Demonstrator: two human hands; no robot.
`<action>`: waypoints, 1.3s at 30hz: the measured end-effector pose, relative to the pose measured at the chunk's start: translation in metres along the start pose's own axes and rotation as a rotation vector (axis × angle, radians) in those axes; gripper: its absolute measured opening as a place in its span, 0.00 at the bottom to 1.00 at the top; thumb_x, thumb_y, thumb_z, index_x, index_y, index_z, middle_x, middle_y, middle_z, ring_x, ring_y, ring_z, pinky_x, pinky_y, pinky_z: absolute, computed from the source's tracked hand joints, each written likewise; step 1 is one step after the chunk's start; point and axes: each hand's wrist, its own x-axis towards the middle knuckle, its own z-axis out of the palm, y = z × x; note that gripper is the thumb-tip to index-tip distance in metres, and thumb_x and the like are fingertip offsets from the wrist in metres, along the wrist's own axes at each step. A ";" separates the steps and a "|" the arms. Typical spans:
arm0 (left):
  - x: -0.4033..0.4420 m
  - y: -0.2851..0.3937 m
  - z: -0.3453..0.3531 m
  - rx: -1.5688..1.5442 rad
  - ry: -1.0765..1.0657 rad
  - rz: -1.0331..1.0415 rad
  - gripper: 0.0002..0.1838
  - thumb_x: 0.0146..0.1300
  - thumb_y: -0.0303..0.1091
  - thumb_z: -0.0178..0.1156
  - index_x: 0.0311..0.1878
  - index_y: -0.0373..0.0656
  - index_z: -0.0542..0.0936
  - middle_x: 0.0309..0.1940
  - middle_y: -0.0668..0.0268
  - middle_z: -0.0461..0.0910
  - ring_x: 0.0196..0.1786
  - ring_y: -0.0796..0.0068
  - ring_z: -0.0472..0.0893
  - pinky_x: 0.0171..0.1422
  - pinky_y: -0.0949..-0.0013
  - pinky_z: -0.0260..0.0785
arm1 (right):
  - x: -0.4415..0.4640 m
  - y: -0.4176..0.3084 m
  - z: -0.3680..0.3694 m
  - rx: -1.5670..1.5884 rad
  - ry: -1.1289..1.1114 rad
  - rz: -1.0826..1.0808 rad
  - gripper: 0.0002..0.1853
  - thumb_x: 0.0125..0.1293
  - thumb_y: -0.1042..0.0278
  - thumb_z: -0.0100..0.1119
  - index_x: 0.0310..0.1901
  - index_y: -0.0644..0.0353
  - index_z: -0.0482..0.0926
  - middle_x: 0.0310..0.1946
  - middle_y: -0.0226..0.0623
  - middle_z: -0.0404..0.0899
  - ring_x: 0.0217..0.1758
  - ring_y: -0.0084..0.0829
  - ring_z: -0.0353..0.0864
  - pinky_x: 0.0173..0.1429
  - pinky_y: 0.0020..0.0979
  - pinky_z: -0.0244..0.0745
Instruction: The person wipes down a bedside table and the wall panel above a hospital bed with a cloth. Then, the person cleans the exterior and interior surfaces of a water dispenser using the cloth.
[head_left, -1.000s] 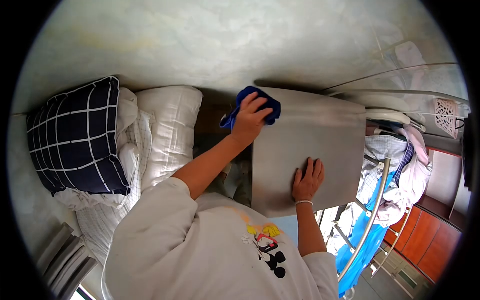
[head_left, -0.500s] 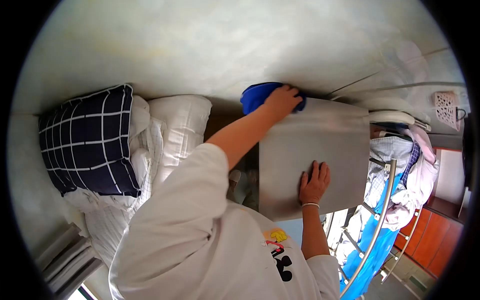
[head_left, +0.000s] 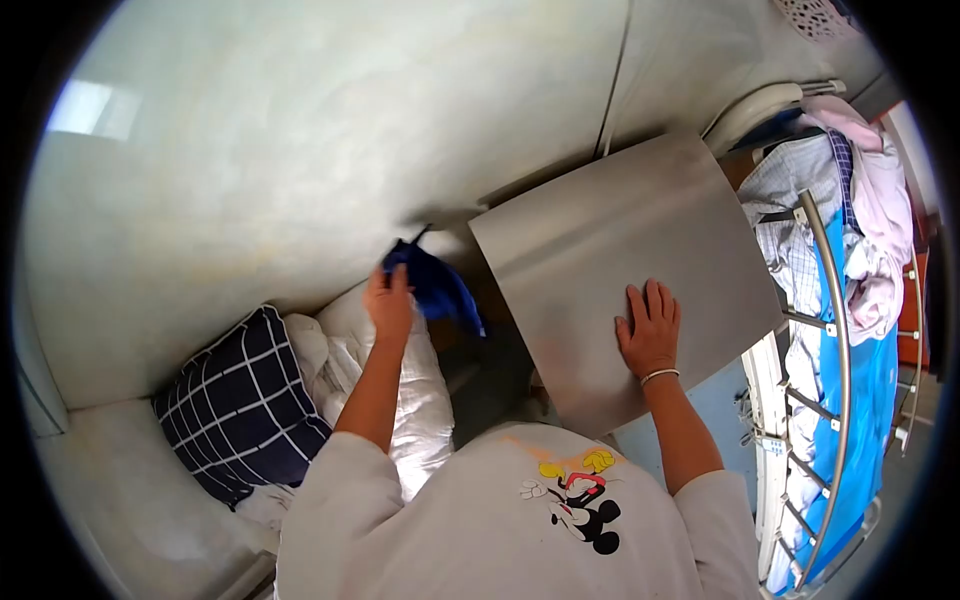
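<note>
A dark blue cloth (head_left: 436, 285) hangs from my left hand (head_left: 390, 300), whose fingers pinch its left edge. The cloth is off the grey metal-coloured surface (head_left: 600, 240), over the gap between that surface and the bed. My right hand (head_left: 651, 328) lies flat on the surface near its lower right part, fingers spread, with a bracelet at the wrist. Just below my left hand is a white pillow (head_left: 415, 400).
A dark checked pillow (head_left: 243, 405) lies at the left beside white bedding. The pale wall (head_left: 300, 150) runs behind. At the right, a curved metal rail (head_left: 835, 300) stands before hanging clothes (head_left: 875, 210) and blue fabric.
My left hand has lifted the cloth off the surface and moved left with it. My right hand still rests flat on the surface. The whole view has turned.
</note>
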 end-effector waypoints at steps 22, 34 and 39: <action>0.082 0.203 0.018 1.001 0.361 1.594 0.18 0.54 0.27 0.53 0.49 0.49 0.79 0.51 0.64 0.75 0.53 0.64 0.73 0.50 0.66 0.67 | 0.003 -0.001 -0.003 -0.006 -0.006 -0.008 0.26 0.52 0.59 0.59 0.54 0.56 0.70 0.60 0.46 0.61 0.63 0.46 0.57 0.64 0.50 0.52; 0.093 0.200 0.052 0.891 0.096 1.657 0.20 0.49 0.30 0.54 0.49 0.47 0.78 0.52 0.68 0.73 0.50 0.66 0.72 0.50 0.66 0.67 | 0.003 -0.002 -0.004 -0.011 -0.026 0.003 0.26 0.52 0.59 0.59 0.55 0.55 0.70 0.60 0.46 0.61 0.64 0.46 0.57 0.65 0.50 0.51; 0.096 0.127 0.140 1.058 -0.379 1.910 0.20 0.58 0.30 0.47 0.56 0.48 0.71 0.37 0.70 0.72 0.40 0.70 0.70 0.46 0.71 0.62 | 0.001 0.001 -0.002 0.041 0.005 0.006 0.25 0.52 0.59 0.59 0.54 0.55 0.71 0.60 0.45 0.61 0.63 0.46 0.57 0.64 0.50 0.52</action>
